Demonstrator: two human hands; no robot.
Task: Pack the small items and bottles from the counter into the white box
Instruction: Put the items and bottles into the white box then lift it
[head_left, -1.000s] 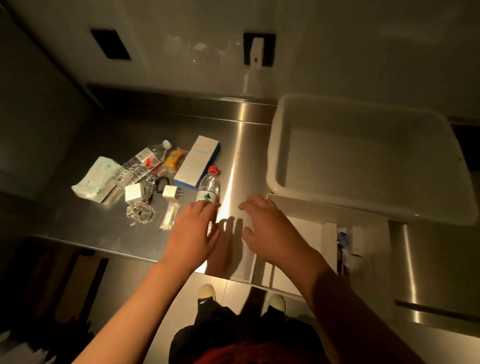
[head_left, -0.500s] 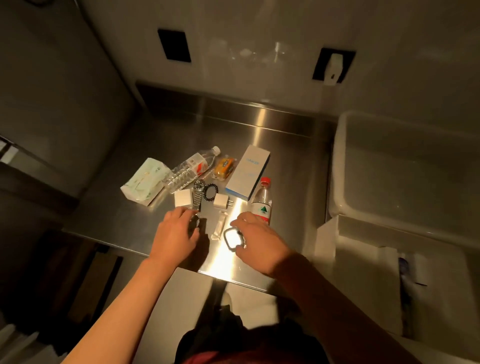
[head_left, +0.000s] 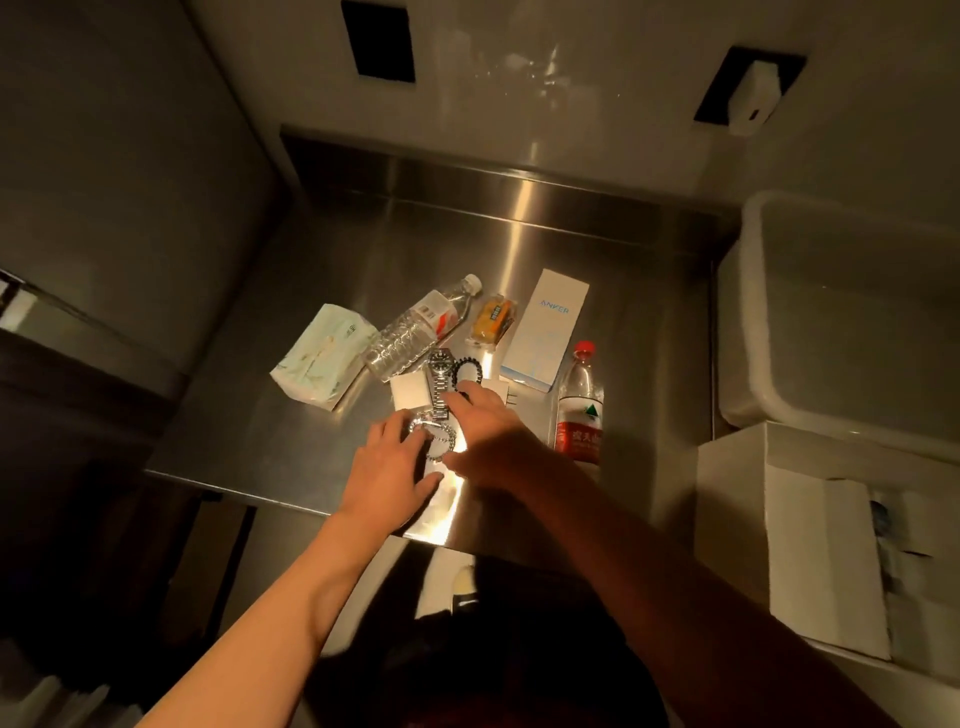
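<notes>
Small items lie together on the steel counter (head_left: 613, 270): a tissue pack (head_left: 322, 358), a clear bottle on its side (head_left: 421, 327), an orange snack packet (head_left: 493, 319), a white Anker carton (head_left: 548, 332), a wristwatch (head_left: 440, 382), a black hair tie (head_left: 467, 369), a white cube plug (head_left: 410, 392) and a silver chain bracelet (head_left: 439, 441). A red-capped bottle (head_left: 579, 405) stands to their right. My left hand (head_left: 389, 467) lies flat, fingertips touching the bracelet. My right hand (head_left: 488, 431) reaches over the small items, its fingers by the watch strap, hiding a second white plug. An open white box (head_left: 737, 493) sits at lower right.
A large white plastic tub (head_left: 753, 332) stands at the right, behind the white box. A raised steel backsplash (head_left: 493, 171) and the wall close off the back. The counter's front edge runs just under my wrists. Something dark and blue shows inside the white box.
The view has swung left, so the items sit central. My right hand has crossed from the box side to the small items. My left hand has settled on the bracelet.
</notes>
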